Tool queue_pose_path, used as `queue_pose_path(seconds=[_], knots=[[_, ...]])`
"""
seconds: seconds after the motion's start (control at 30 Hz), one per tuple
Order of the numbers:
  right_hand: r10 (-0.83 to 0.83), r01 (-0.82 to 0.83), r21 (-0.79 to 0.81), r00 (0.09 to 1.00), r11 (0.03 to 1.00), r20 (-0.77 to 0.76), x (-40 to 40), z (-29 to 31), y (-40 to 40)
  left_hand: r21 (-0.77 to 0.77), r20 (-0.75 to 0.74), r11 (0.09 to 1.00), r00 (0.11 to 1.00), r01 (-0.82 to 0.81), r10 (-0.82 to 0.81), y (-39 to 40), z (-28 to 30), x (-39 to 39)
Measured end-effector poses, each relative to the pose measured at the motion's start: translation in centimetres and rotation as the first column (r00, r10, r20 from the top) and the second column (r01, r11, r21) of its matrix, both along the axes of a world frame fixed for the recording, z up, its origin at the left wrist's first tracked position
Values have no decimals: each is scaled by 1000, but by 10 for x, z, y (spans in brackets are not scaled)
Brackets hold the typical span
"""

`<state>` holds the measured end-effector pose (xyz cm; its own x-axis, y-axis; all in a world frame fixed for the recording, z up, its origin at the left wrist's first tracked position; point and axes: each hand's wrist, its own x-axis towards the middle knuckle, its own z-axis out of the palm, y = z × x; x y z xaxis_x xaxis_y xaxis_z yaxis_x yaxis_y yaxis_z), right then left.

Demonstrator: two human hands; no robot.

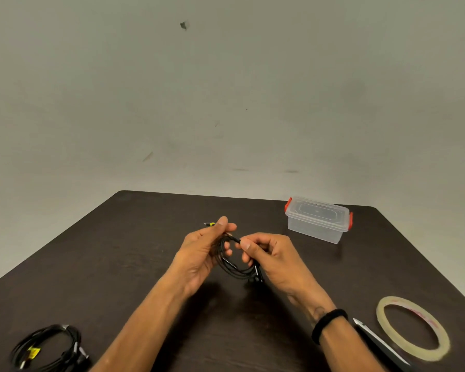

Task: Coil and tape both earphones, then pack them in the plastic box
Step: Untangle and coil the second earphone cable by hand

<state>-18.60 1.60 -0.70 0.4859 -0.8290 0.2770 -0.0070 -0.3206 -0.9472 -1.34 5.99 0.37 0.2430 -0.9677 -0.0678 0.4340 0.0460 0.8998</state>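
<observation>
A black earphone cable (234, 267) hangs in loops between both hands above the middle of the table. My left hand (203, 255) has the loops around its fingers, thumb up. My right hand (271, 257) pinches a strand of the same cable at its fingertips, and the earbuds dangle just below it. A second black earphone (49, 347), coiled with a yellow tag, lies at the near left corner. The clear plastic box (317, 220) with red clips and its lid on stands at the far right. A roll of clear tape (414, 327) lies flat at the near right.
The dark wooden table (124, 253) ends at a pale wall behind. A pair of scissors or a blade (379, 342) lies beside the tape roll, partly under my right forearm. A small yellow-tipped plug (210, 224) shows just beyond my left thumb.
</observation>
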Motion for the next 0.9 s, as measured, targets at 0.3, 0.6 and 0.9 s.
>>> queue_pose_path(seconds=[0.3, 0.6, 0.9], knots=[[-40, 16, 94, 965, 995, 261, 2, 0, 1, 75, -370, 995, 928, 62, -30, -1, -4, -15], [-215, 164, 170, 914, 972, 345, 4, -2, -1, 42, 217, 995, 971, 89, -96, 2, -6, -24], [-352, 343, 80, 907, 936, 232, 4, -6, -6, -10, 439, 990, 890, 140, -122, 2, -13, -25]])
